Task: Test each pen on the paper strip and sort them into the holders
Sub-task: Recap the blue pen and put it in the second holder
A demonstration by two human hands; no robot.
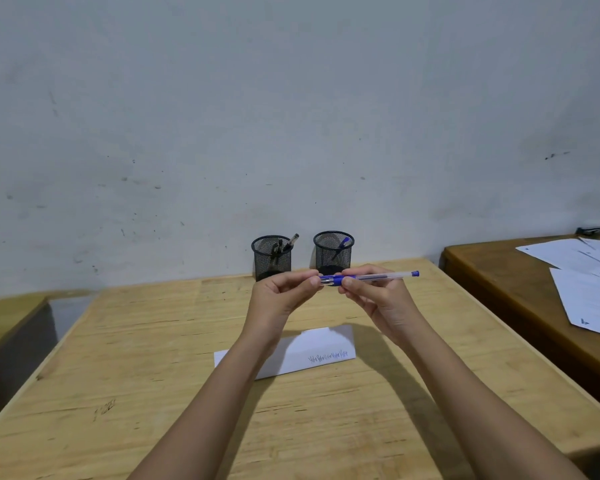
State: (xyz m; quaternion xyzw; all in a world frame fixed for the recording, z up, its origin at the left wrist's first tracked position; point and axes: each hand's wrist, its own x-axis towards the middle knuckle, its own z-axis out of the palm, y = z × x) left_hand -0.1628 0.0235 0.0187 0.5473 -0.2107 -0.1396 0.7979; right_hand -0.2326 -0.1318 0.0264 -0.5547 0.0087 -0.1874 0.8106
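I hold a clear pen with a blue cap [371, 277] level in the air in front of the holders. My left hand [284, 292] pinches its capped end, and my right hand [374, 296] grips the barrel beside it. Below my hands a white paper strip [312, 351] lies on the wooden table [153, 358], with blue scribbles near its right end. Two black mesh holders stand at the wall. The left holder [272, 256] contains several dark pens. The right holder [333, 252] contains one blue pen.
A darker wooden desk [499, 271] with white sheets of paper [589, 289] stands to the right, across a narrow gap. Another table edge [7, 313] shows at the left. The grey wall [291, 116] rises right behind the holders.
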